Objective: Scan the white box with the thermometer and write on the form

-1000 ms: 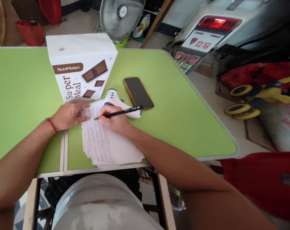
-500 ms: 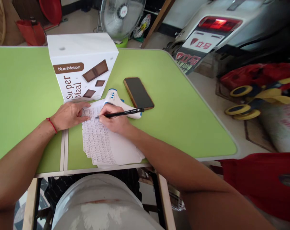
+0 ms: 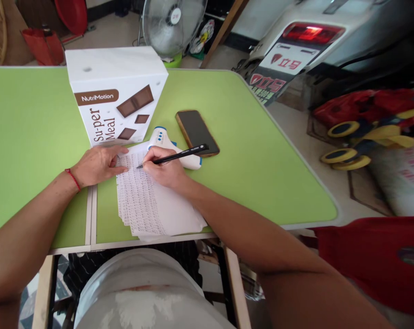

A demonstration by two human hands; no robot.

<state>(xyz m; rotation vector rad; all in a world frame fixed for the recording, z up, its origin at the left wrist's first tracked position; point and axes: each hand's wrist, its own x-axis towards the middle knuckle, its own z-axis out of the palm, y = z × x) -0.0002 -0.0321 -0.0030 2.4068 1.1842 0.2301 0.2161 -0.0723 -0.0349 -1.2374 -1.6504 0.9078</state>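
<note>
A black pen (image 3: 181,155) is held in my right hand (image 3: 164,169), its tip on the top sheet of a stack of papers (image 3: 148,201) filled with rows of small handwriting. My left hand (image 3: 97,165) lies on the upper left edge of the papers, thumb and index finger apart, holding nothing. Just behind it stands a white NutriMotion box (image 3: 104,100). A white and blue handheld thermometer (image 3: 159,138) lies beyond my right hand, partly covered by hand and pen. Next to it a phone (image 3: 198,130) lies face up with a dark screen.
The green table (image 3: 261,173) has a pale rim. Past it stand a fan (image 3: 174,25) and a white scooter (image 3: 278,55) with a red tail light. A red chair or stool (image 3: 371,256) is at the right, and yellow-wheeled items (image 3: 350,144) lie beyond.
The pen has tilted a little, its rear end now higher and farther right. My right hand has shifted slightly on the paper; my left hand stays in place.
</note>
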